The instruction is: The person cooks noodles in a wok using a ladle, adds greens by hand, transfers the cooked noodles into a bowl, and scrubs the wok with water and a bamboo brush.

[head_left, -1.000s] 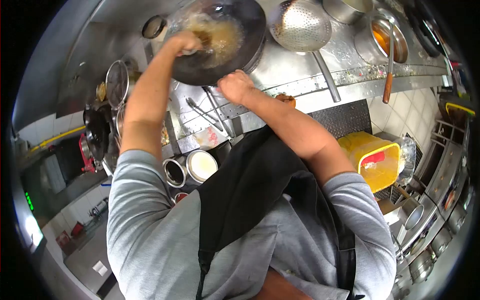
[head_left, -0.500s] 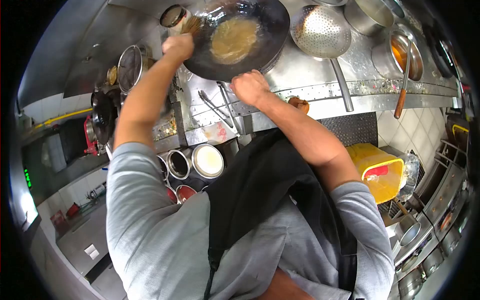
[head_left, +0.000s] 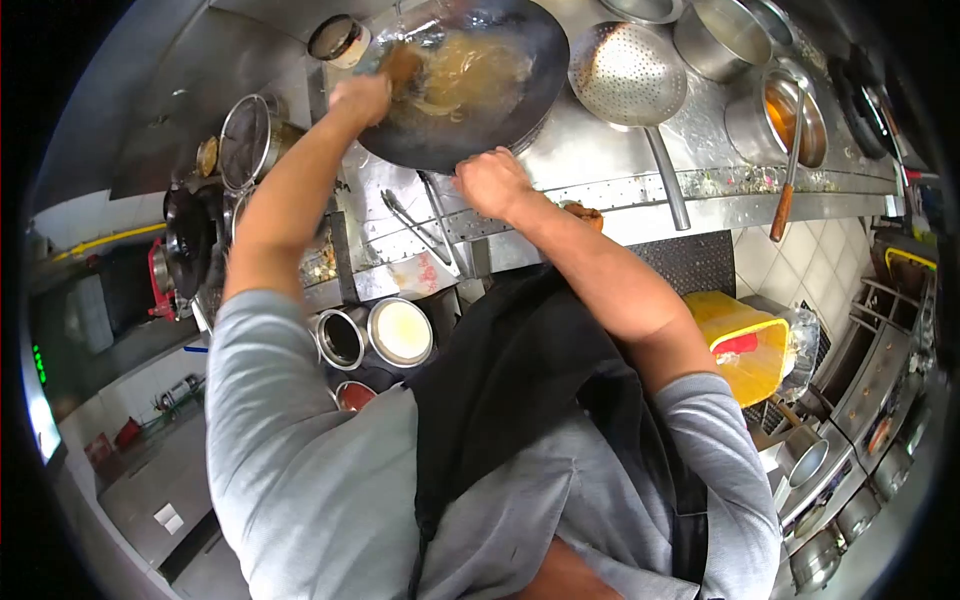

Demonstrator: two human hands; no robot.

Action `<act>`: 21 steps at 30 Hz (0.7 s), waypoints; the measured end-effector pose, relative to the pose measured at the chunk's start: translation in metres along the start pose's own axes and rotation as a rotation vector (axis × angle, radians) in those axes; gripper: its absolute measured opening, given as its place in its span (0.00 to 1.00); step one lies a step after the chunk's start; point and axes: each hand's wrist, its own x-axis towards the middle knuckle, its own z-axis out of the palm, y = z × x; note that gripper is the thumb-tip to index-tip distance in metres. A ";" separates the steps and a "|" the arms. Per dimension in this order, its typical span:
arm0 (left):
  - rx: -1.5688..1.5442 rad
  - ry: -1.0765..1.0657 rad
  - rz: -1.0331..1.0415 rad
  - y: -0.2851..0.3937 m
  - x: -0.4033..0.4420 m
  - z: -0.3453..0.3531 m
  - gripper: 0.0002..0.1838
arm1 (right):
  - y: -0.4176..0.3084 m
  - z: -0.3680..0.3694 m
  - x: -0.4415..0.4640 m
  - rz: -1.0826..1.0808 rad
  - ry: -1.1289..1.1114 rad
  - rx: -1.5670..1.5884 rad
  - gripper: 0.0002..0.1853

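A large black wok (head_left: 545,95) sits on the steel stove at the top centre, with cloudy yellowish liquid (head_left: 485,70) swirling inside. My left hand (head_left: 360,98) is closed around a brown bristle wok brush (head_left: 402,66), whose bristles reach into the wok over its left side. My right hand (head_left: 495,183) is wrapped at the wok's near edge; the exact part it grips is hidden under the fingers. Steel tongs (head_left: 420,228) lie on the stove edge left of my right hand. An open can (head_left: 340,42) stands just beyond my left hand.
Right of the wok rests a perforated strainer (head_left: 630,75), handle towards me. Farther right are steel pots (head_left: 725,35) and a pot with orange liquid and a ladle (head_left: 790,160). Below the counter stand a yellow bin (head_left: 745,350) and a white-filled container (head_left: 402,332). A round sieve (head_left: 245,140) is at left.
The brush has moved right and deeper into the wok, and the liquid is now stirred up and spread. The wok looks more tilted. My right hand keeps its hold; the whole view has shifted slightly.
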 end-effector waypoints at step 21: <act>-1.513 0.594 -0.432 0.005 -0.259 0.054 0.36 | -0.029 -0.050 -0.091 -0.194 0.347 -0.077 0.10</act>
